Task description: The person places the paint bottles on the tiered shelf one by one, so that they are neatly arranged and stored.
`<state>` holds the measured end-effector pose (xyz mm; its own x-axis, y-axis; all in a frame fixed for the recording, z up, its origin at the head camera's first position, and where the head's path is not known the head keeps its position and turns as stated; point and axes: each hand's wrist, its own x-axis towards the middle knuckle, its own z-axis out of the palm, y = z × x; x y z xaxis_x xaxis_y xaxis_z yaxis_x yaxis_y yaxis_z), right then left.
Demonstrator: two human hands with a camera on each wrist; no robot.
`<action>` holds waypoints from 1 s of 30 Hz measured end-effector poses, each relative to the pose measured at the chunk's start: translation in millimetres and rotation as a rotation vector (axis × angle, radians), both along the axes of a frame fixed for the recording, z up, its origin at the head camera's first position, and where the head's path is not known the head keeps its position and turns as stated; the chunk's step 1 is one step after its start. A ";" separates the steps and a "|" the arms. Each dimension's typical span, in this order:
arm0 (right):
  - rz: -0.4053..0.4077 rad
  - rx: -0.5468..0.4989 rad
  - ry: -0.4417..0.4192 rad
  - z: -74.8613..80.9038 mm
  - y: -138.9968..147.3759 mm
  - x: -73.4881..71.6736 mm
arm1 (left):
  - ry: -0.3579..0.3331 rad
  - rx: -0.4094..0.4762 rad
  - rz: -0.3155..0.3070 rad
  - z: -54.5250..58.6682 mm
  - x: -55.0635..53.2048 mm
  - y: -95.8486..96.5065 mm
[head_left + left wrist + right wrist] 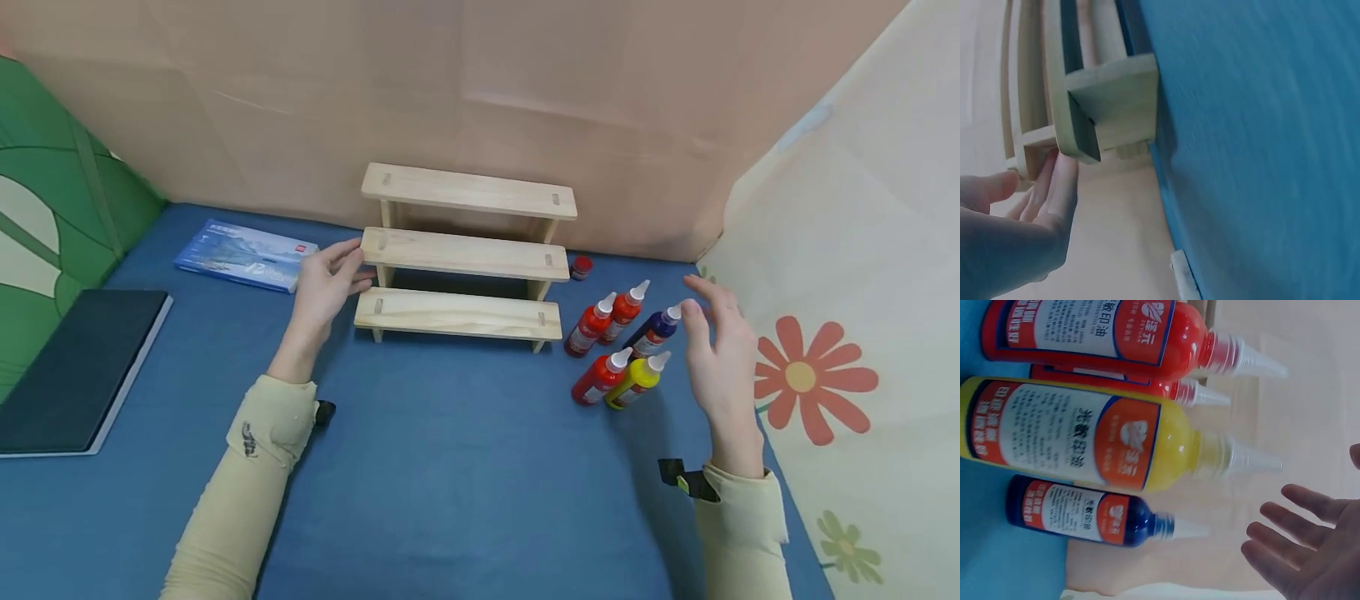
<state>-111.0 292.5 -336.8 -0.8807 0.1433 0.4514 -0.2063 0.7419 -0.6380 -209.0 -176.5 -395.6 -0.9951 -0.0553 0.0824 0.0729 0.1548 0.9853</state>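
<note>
A three-tier wooden display stand (pixel 465 253) stands on the blue cloth against the back wall. My left hand (pixel 327 279) is at the left end of its middle shelf, thumb above the board and fingers beneath it, gripping that end. In the left wrist view those fingers (pixel 1063 187) reach under the board. To the right of the stand, my right hand (pixel 722 350) is raised with fingers spread, holding nothing. Nearest to it are a blue ink bottle (pixel 651 333) and a yellow ink bottle (pixel 636 382), beside red ink bottles (pixel 600 379), all upright with pointed white caps.
A small red jar (pixel 581 267) sits by the stand's right end. At left lie a flat blue box (pixel 243 254) and a dark-covered book (pixel 82 358). Brown paper (pixel 420 100) covers the back; a flower-printed panel (pixel 847 250) rises at the right.
</note>
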 end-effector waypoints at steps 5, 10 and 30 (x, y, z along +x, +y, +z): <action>0.037 -0.081 -0.070 -10.0 8.5 5.8 | 0.004 0.048 0.016 0.7 -1.7 -3.7; 0.112 -0.150 -0.140 -18.0 20.1 9.4 | -0.017 0.055 0.005 -0.1 -4.2 -1.2; 0.567 -0.164 -0.401 -56.6 63.5 1.1 | -0.034 0.029 0.022 1.0 -2.3 1.8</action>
